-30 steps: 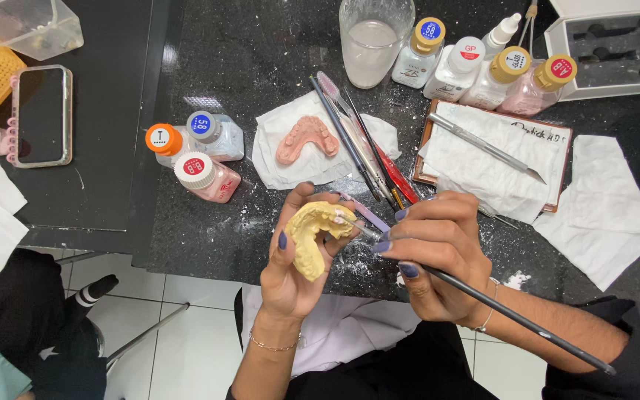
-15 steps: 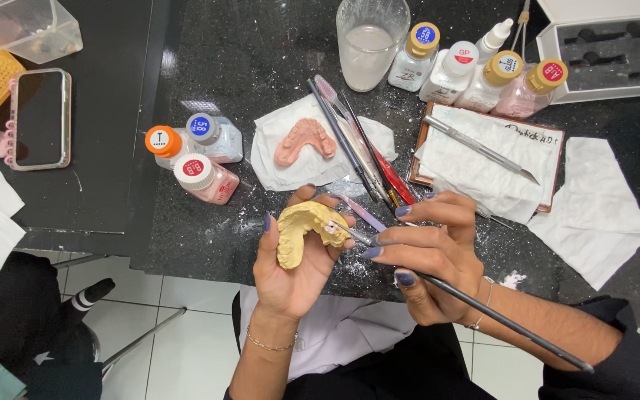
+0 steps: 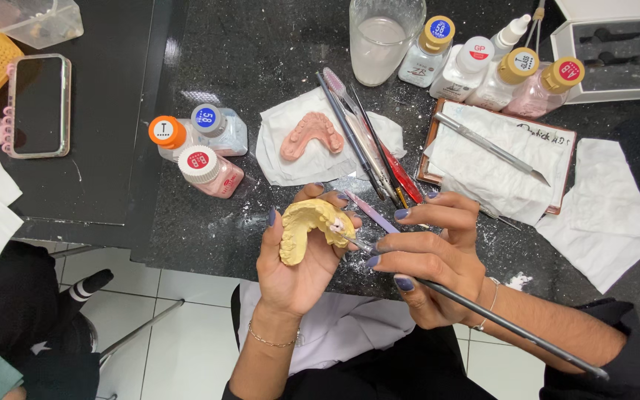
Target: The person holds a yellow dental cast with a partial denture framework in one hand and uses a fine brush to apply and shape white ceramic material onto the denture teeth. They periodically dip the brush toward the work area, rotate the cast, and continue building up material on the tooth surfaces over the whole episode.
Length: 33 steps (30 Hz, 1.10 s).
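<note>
Two hands at work over the near edge of a dark speckled countertop (image 3: 261, 59), seen from the head camera. Left hand (image 3: 294, 270) palm up, fingers curled round a yellow dental cast (image 3: 307, 226), thumb on its left side, fingertips on its right end. Cast held just off the counter edge, arch open toward the lower left, a pale patch at its right end. Right hand (image 3: 427, 255) closed in a pen grip on a long thin brush (image 3: 483, 311), handle running down to the lower right past the wrist, tip touching the cast at that pale patch. Hard to tell whether the tip carries any material.

Behind the hands, on white tissue (image 3: 290, 148), a pink denture base (image 3: 311, 133) lying flat. Just right of it, a bundle of slim instruments (image 3: 368, 144), one red, fanned toward the hands. Left of the tissue, three small capped bottles (image 3: 198, 152) on their sides, close together. Farther back, a glass of cloudy liquid (image 3: 381, 41), then a row of four upright bottles (image 3: 498, 63). At right, a metal spatula (image 3: 487, 147) resting on a paper-covered slab (image 3: 505, 159), with more white paper (image 3: 601, 215) beside it. At far left, a phone (image 3: 38, 105) face up.
</note>
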Motion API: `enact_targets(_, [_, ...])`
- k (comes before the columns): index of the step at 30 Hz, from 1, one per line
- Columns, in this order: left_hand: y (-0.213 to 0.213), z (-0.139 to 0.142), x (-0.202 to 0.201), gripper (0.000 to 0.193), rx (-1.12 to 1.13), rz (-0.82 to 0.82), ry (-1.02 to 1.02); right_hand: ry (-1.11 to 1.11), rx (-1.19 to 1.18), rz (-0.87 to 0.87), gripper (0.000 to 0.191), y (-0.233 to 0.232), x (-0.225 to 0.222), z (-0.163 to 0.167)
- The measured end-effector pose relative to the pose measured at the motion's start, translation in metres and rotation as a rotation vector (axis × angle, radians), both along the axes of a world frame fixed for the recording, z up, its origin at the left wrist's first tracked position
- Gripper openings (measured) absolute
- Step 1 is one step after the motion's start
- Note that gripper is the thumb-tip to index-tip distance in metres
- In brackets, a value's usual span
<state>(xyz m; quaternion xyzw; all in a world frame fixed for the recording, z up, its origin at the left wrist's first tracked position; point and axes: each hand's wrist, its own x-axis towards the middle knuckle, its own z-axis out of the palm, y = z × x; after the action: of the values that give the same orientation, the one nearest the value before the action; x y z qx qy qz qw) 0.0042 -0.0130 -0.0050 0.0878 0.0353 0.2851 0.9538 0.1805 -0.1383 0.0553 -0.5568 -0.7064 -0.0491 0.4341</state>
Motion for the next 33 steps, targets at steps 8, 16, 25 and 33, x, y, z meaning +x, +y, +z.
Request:
enact_targets(8, [0.000, -0.001, 0.000, 0.057, 0.004, 0.000, -0.005, -0.001, 0.005, 0.012, 0.015, -0.002, 0.003, -0.003])
enact_targets(16, [-0.001, -0.002, -0.001, 0.067, 0.031, 0.029, -0.040, 0.019, 0.037, -0.027, 0.011, -0.007, 0.008, -0.010])
enact_targets(25, [-0.001, -0.004, 0.003, 0.084, 0.114, 0.033, 0.023, 0.242, 0.247, -0.226, 0.017, 0.010, 0.015, 0.017])
enact_targets(33, [-0.002, -0.015, 0.001, 0.078, 0.072, 0.049, -0.117, 0.241, 0.026, -0.415, 0.014, 0.045, 0.050, 0.070])
